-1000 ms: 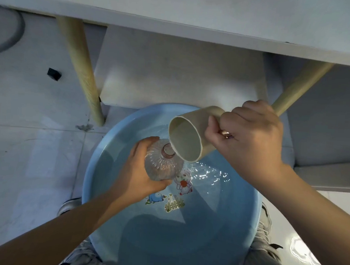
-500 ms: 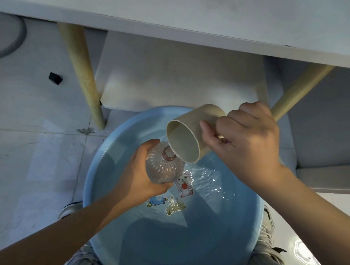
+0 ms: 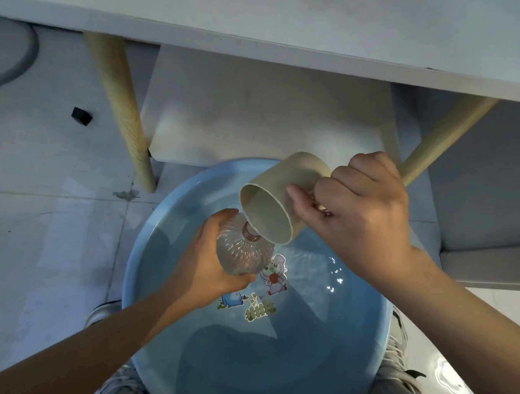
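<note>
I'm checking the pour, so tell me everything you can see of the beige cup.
The beige cup is a matte, plastic-looking mug. The right hand grips its side handle, thumb pressed on its wall. It is tipped nearly on its side, open mouth facing down toward the clear bottle, lower rim at the bottle's neck, above the blue basin.

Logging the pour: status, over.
Left hand grips clear bottle over blue basin. Right hand holds beige cup tilted, rim at bottle mouth. Nothing between them.
</note>
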A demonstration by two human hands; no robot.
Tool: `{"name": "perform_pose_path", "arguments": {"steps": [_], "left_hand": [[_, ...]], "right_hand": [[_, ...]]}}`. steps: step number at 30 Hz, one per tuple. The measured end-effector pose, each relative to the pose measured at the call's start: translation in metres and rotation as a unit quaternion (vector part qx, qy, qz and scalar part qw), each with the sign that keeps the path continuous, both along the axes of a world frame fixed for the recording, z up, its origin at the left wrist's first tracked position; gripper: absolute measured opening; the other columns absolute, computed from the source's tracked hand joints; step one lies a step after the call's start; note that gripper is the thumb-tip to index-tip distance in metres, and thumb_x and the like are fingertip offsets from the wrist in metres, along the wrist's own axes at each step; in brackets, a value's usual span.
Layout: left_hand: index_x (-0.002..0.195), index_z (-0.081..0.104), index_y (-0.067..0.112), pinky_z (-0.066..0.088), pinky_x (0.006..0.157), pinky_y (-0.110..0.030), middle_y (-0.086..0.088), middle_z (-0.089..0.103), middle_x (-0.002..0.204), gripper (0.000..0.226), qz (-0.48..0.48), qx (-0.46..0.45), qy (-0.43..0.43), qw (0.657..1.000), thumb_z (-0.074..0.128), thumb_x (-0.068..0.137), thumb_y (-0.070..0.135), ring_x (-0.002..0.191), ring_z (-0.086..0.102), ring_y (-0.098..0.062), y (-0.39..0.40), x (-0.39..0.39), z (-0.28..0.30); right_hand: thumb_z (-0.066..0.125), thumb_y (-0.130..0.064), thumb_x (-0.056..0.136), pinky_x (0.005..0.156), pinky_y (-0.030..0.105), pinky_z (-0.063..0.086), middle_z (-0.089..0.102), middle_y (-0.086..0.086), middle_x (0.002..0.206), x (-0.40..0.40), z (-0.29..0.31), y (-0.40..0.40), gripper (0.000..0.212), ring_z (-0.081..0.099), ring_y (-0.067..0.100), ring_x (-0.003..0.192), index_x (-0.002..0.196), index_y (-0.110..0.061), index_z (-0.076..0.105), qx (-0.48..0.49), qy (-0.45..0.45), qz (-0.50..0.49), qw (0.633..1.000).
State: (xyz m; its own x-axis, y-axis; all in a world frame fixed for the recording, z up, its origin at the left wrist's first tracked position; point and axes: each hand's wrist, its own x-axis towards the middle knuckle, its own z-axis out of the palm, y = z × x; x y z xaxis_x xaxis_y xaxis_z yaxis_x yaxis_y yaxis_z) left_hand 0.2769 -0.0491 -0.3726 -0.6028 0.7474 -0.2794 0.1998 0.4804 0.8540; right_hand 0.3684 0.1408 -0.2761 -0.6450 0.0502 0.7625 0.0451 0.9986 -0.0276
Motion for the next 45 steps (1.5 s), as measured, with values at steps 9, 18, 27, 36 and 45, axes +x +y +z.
{"name": "perform_pose_path", "arguments": {"steps": [9, 18, 27, 36, 45], "left_hand": [[0.124, 0.037, 0.040, 0.039, 0.078, -0.001, 0.020, 0.048, 0.121, 0.089, 0.003, 0.002, -0.005, 1.000, 0.089, 0.054, 0.020, 0.110, 0.048, 0.009, -0.0013, 0.0023, 0.0013], [0.121, 0.035, 0.043, 0.037, 0.071, 0.002, 0.017, 0.051, 0.119, 0.088, -0.004, -0.008, -0.013, 1.000, 0.089, 0.056, 0.018, 0.103, 0.045, 0.019, 0.0001, 0.0021, 0.0078], [0.123, 0.039, 0.041, 0.044, 0.075, -0.005, 0.019, 0.053, 0.118, 0.086, -0.002, -0.012, -0.018, 1.000, 0.090, 0.055, 0.024, 0.104, 0.052, 0.009, 0.0004, 0.0017, 0.0048], [0.121, 0.035, 0.044, 0.044, 0.074, -0.006, 0.017, 0.053, 0.118, 0.086, -0.016, -0.035, -0.013, 0.999, 0.089, 0.056, 0.027, 0.105, 0.052, 0.006, 0.0007, 0.0001, 0.0095], [0.118, 0.038, 0.048, 0.042, 0.073, -0.002, 0.019, 0.053, 0.117, 0.085, -0.004, -0.019, -0.031, 0.999, 0.091, 0.056, 0.026, 0.104, 0.051, 0.011, 0.0003, -0.0001, 0.0058]], "right_hand": [[0.070, -0.021, 0.084, 0.061, 0.031, 0.030, 0.041, 0.005, 0.049, 0.0007, -0.0012, -0.0019, 0.043, 0.033, 0.022, 0.061, 0.049, -0.009, 0.047, 0.001, 0.002, 0.006, 1.000], [0.071, -0.025, 0.084, 0.062, 0.032, 0.030, 0.043, 0.005, 0.050, 0.0020, -0.0003, -0.0023, 0.043, 0.033, 0.022, 0.061, 0.050, -0.009, 0.051, 0.010, 0.000, 0.014, 1.000], [0.074, -0.026, 0.082, 0.064, 0.032, 0.031, 0.046, 0.005, 0.051, 0.0029, 0.0000, -0.0025, 0.042, 0.034, 0.022, 0.062, 0.050, -0.008, 0.054, 0.015, -0.005, 0.020, 1.000], [0.074, -0.025, 0.082, 0.065, 0.032, 0.032, 0.046, 0.005, 0.052, 0.0013, -0.0018, -0.0029, 0.041, 0.035, 0.023, 0.061, 0.052, -0.010, 0.050, 0.026, -0.004, 0.041, 0.999], [0.076, -0.026, 0.080, 0.067, 0.033, 0.035, 0.048, 0.004, 0.051, -0.0014, 0.0010, 0.0032, 0.042, 0.041, 0.025, 0.057, 0.050, -0.011, 0.051, 0.051, 0.014, 0.038, 0.998]]}}
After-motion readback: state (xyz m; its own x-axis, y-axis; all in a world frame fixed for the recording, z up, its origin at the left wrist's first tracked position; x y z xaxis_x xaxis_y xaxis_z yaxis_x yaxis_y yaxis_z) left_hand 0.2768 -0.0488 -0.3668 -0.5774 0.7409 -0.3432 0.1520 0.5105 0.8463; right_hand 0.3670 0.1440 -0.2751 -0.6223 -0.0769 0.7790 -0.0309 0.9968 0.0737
